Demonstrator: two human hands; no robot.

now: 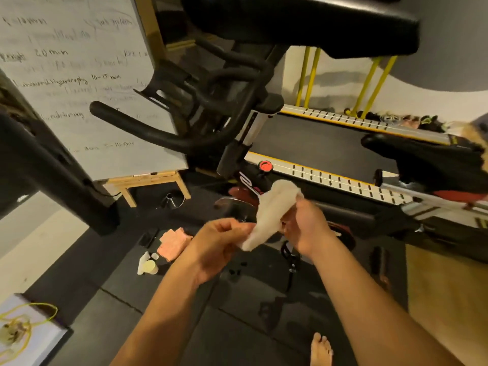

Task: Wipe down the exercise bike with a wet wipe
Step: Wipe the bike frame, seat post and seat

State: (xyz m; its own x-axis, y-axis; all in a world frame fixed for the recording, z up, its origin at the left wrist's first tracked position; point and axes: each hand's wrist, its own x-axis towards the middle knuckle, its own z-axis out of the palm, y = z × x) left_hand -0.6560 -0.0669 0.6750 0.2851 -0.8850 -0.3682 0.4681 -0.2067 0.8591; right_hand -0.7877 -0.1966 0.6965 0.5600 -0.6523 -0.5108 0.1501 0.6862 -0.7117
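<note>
The wet wipe [269, 215] is bunched into a long white strip in the air between my 2 hands, in front of the lower middle of the exercise bike [248, 130]. My left hand [219, 244] pinches its lower end with fingers curled in; my right hand [306, 228] grips its upper part, thumb and fingers closed over the cloth. The strip touches nothing but my hands. Just behind it sit the bike's shiny flywheel [235, 207] and, above that, the red knob [265, 165] on the frame. The black handlebars [163, 133] sweep out to the left and the saddle [422, 159] juts in from the right, while a pedal [290, 256] hangs below my right wrist. A dark padded piece overhead blocks the top of the view, and a thick black post [52, 165] cuts across the left side. Behind the bike lies a treadmill [330, 138] with yellow rails; a whiteboard [79, 75] with handwriting leans on a wooden easel to the left. On the dark floor mat [237, 313] near my left forearm lie a pink cloth [174, 243] and a tipped pale bottle [146, 264] — my bare foot [320, 350] shows at the bottom edge.
</note>
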